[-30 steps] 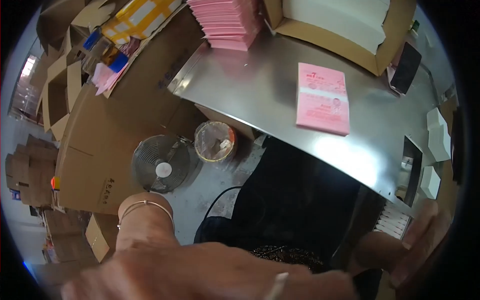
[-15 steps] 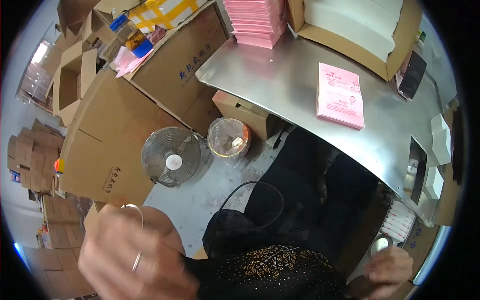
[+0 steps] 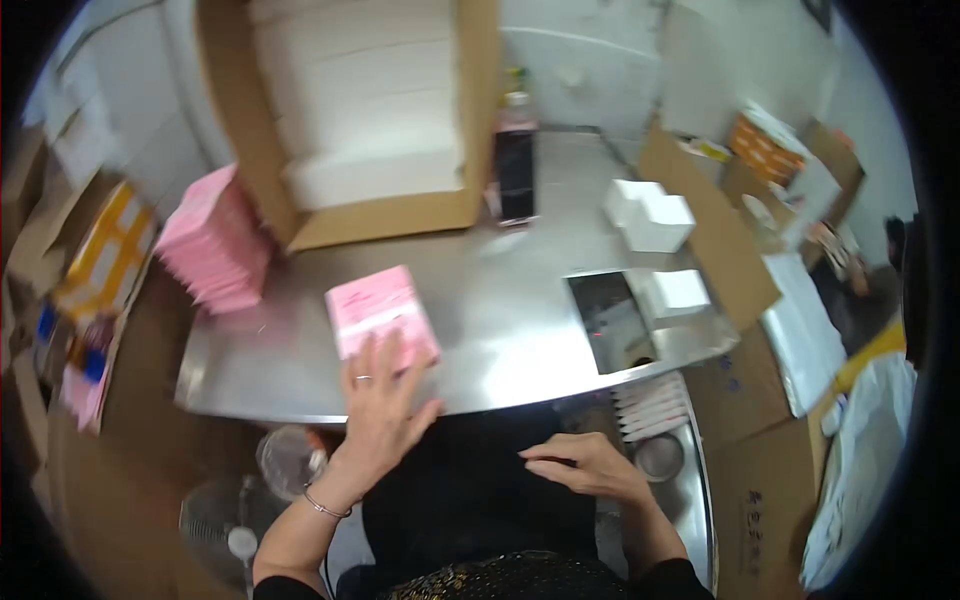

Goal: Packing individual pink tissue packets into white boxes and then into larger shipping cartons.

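Note:
A small stack of pink printed paper bags [image 3: 380, 295] lies near the front of the metal table. My left hand [image 3: 385, 395] rests on its near part, fingers spread, with a ring and a bracelet showing. My right hand [image 3: 585, 465] hovers in front of the table edge, above my dark-clothed lap. Its thumb and forefinger come together in a pinch, and whatever may be between them is hidden. To the left stands a taller pile of pink bags [image 3: 218, 240].
A cardboard box [image 3: 385, 225] of white tissue blocks stands at the back. A phone [image 3: 516, 175], white tissue blocks [image 3: 655, 218] and a rectangular opening [image 3: 608, 320] are on the table's right. Below are a tray of white packets [image 3: 650, 408], a fan [image 3: 235, 535] and a lined bin [image 3: 290, 460].
The view has swung right, toward the table. My left hand has gone from my side onto the pink stack. My right hand has come in toward the front of the table.

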Demonstrator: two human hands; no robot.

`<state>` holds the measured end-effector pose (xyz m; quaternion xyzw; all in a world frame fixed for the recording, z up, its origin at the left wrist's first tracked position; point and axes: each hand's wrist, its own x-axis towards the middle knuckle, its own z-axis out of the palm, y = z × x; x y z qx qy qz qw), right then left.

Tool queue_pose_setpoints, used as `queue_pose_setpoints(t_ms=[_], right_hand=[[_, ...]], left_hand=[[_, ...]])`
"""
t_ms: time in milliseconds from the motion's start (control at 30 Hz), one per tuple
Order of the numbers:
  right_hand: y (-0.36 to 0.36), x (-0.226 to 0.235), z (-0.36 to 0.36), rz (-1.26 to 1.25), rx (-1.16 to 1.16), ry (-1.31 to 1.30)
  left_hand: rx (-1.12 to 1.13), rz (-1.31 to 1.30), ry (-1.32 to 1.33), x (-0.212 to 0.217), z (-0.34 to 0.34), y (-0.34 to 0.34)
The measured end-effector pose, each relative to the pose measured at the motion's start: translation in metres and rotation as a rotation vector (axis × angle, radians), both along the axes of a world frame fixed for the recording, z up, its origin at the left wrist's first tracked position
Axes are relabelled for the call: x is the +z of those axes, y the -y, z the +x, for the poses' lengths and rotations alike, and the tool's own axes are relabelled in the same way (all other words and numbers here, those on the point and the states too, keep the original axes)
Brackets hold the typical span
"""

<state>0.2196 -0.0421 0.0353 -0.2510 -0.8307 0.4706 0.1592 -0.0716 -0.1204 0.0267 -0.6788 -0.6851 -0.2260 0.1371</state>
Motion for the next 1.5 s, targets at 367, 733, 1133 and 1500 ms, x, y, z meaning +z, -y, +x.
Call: queue_pose_setpoints(t_ms=[367, 733, 1133, 1500], right_hand=[[-0.16, 0.005, 0.066, 1.087, -0.907, 0.1], [-0.207, -0.02, 0.07, 0.991, -0.951, 0.461], [-0.168, -0.032, 0.03, 0.995, -0.704, 0.048], [-0.105, -0.046, -0.091, 0.961, -0.18, 0.198]], left_hand=[[0.174, -0.218, -0.009, -0.023, -0.037, -0.052], [0.201, -0.045, 0.141, -0.014, -0.087, -0.049], [-0.468, -0.091, 0.301, -0.03, 0.086, -0.105], [-0.076, 0.102, 0.149, -0.022, 0.084, -0.114]])
